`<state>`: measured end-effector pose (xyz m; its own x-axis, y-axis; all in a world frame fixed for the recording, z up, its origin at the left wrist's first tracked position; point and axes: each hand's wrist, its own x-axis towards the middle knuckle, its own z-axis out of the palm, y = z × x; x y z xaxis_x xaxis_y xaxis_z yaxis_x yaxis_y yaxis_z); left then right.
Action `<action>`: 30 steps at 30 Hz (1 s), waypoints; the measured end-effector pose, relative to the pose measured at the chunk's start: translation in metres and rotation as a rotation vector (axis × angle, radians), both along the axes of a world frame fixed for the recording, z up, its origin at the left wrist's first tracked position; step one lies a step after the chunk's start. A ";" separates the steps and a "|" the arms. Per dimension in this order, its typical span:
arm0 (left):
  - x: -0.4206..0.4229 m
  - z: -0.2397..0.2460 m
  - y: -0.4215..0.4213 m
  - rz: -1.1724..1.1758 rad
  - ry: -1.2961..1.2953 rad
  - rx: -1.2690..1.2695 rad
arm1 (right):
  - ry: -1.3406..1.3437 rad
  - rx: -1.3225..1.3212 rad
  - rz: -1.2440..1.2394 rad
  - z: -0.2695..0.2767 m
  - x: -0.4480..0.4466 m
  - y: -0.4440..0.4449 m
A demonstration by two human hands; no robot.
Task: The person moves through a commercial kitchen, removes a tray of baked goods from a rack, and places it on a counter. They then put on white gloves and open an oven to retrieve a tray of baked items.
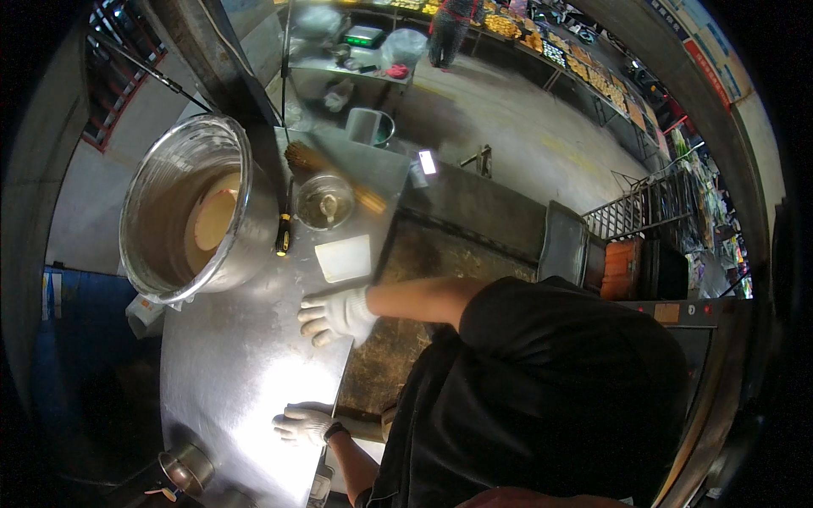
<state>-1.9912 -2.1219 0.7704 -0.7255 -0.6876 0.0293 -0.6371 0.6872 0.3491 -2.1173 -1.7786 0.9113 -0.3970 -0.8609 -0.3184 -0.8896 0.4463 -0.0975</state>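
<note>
Both my hands wear white knit gloves and rest on a stainless steel table (235, 355). My right hand (330, 315) lies near the table's edge with fingers spread and holds nothing. Lower down, my left hand (303, 426), with a dark band at the wrist, lies over a bright glare, also holding nothing. A white rectangular sheet or plate (343, 258) lies just above my right hand. Beyond it stand a clear bowl (313, 214) with a spoon-like utensil in it, a bristle brush (305, 157) and a black and yellow screwdriver (283, 236).
A large metal pot (257, 235) with pale residue stands at the table's upper left. A small metal pot (198, 467) is at the lower left. Beside the table lies a stained brown surface (413, 254). Another person (448, 32) stands near food trays (591, 73).
</note>
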 end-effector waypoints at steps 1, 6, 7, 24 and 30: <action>0.000 -0.003 -0.001 -0.002 0.025 -0.002 | 0.002 -0.011 0.000 0.000 0.000 0.000; 0.003 -0.018 -0.010 -0.020 0.025 -0.059 | 0.006 -0.033 0.005 -0.004 0.000 -0.001; 0.004 -0.020 -0.010 -0.009 0.024 -0.091 | 0.012 -0.041 0.001 -0.004 0.000 -0.001; 0.002 -0.022 -0.013 -0.024 0.061 0.014 | 0.056 -0.127 0.006 -0.015 0.001 0.000; 0.001 -0.029 -0.022 -0.038 0.165 0.282 | 0.075 -0.155 0.011 -0.017 0.001 0.000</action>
<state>-1.9899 -2.1436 0.7411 -0.7523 -0.6577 -0.0392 -0.5318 0.5710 0.6254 -2.1167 -1.7787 0.8941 -0.4046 -0.9018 -0.1515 -0.9018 0.4210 -0.0975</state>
